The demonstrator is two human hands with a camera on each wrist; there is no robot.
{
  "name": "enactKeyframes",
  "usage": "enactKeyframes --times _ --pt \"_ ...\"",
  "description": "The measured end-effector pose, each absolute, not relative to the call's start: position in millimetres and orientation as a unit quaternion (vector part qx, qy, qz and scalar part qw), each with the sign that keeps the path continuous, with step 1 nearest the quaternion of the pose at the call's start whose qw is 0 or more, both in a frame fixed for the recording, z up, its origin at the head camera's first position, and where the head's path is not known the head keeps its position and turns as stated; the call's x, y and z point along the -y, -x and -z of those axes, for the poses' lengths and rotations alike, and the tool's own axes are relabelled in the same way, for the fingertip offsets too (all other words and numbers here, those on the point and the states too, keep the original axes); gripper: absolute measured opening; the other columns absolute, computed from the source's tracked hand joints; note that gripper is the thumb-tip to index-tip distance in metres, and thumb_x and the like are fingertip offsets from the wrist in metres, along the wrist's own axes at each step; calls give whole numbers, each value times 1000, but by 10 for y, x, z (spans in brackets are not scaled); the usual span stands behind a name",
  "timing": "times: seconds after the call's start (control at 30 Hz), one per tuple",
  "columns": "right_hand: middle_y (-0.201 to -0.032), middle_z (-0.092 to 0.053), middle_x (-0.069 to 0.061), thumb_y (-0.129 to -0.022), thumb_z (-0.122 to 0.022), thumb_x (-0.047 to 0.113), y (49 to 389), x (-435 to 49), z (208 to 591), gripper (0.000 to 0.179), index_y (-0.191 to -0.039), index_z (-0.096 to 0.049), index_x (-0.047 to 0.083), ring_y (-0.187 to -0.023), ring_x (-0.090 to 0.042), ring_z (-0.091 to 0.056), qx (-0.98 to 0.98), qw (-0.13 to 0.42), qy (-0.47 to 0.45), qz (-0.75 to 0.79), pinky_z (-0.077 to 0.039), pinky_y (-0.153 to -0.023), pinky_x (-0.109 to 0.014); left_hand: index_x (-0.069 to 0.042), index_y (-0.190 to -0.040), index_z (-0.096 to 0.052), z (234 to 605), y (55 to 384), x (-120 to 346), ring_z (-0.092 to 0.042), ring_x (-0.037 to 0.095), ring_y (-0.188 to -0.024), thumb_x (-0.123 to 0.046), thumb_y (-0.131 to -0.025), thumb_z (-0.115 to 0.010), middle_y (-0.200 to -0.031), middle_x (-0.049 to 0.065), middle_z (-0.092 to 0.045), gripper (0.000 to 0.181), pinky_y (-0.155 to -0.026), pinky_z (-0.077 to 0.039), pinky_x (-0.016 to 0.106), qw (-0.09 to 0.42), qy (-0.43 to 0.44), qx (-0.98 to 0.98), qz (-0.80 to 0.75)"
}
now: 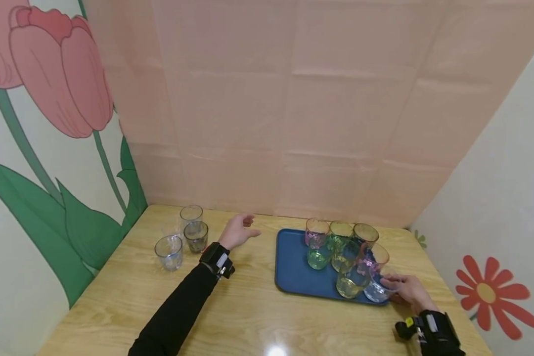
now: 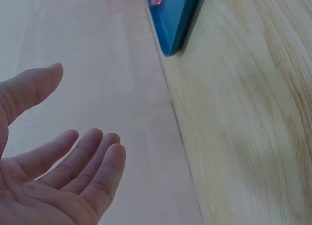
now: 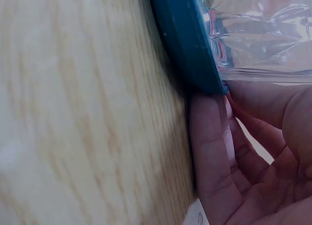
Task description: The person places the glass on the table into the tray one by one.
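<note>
At the right end of the blue tray (image 1: 289,259), my right hand (image 1: 407,289) pinches the rim. In the right wrist view the thumb (image 3: 263,100) lies over the tray's edge (image 3: 183,44) and the fingers reach beneath it. A clear glass (image 1: 376,290) stands in that corner, close beside the thumb. Several coloured glasses crowd the tray's right half, among them a green one (image 1: 319,258), a yellow one (image 1: 349,284) and a pink one (image 1: 317,230). My left hand (image 1: 238,232) hovers over the table left of the tray, fingers loosely bent, holding nothing.
Left of my left hand, a clear glass (image 1: 169,253), a greyish glass (image 1: 196,237) and another clear glass (image 1: 191,214) stand on the wooden table (image 1: 249,316). A pinkish sheet (image 1: 231,109) covers the wall behind; a white wall (image 1: 494,198) borders the right side.
</note>
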State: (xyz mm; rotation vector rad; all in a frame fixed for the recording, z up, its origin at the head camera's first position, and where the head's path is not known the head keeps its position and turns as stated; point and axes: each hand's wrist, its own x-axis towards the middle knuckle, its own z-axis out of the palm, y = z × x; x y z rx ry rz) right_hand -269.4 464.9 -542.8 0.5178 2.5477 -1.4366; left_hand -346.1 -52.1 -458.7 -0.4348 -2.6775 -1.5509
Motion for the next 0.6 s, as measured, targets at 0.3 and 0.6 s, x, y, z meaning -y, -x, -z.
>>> enactKeyframes --times 0.3,0.6 --pt "-118 -66 -26 -93 -76 27 2683 -4649 5417 49 -121 -66 -11 -93 -19 -61 -859 87 -171 474 -57 -71 -31 1 -141 -56 4562 3427 744 -59 37 -121 -16 -93 -76 -130 21 -63 55 -99 -50 48 37 129 862 489" --pt "-117 -66 -25 -94 -75 29 2704 -4652 5392 49 -122 -66 -10 -94 -23 -60 -861 97 -171 468 -56 -71 -32 6 -140 -55 4484 3450 1047 -57 43 -123 -14 -93 -76 -133 28 -60 55 -101 -48 51 67 111 872 471"
